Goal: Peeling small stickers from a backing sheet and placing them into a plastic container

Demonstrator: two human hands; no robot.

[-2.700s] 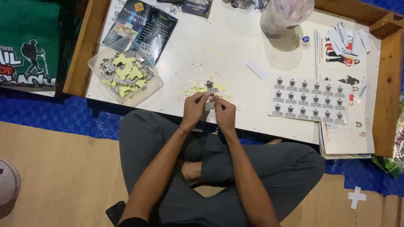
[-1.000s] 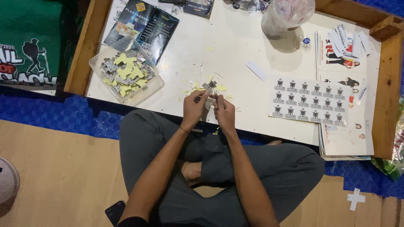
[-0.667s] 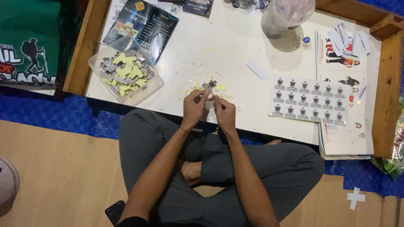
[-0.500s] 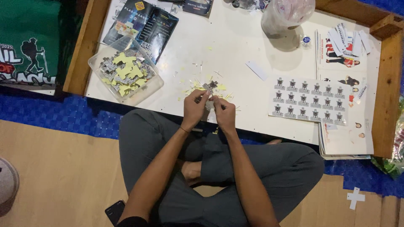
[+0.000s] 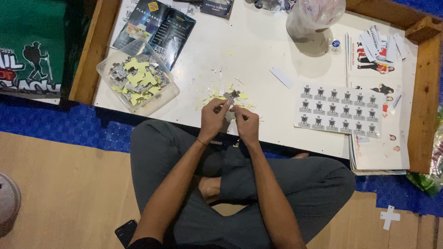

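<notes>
Hands: left hand [image 5: 213, 119] and right hand [image 5: 247, 124] both pinch one small cut-out sticker [image 5: 230, 97], fingertips meeting to pick at it.
Location: just above white table [image 5: 258, 55] near edge, over yellow backing scraps [image 5: 213, 97].
Nearby: clear tub [image 5: 162, 96] collecting stickers, left; uncut sheet [image 5: 339, 110], right.

Even indoor light falls from above onto the white tabletop with its wooden frame [image 5: 258, 50], the brightest area in view, without harsh glare. The clear plastic bag [image 5: 314, 16] casts a soft grey shadow on the board towards the person. The blue mat [image 5: 55, 124] under the near edge of the tabletop sits in deep shade, and the upper left corner is dim. Focus is fair overall; fine print on the white sticker sheet [image 5: 339, 110] is too soft to resolve, and the edges show little bending
</notes>
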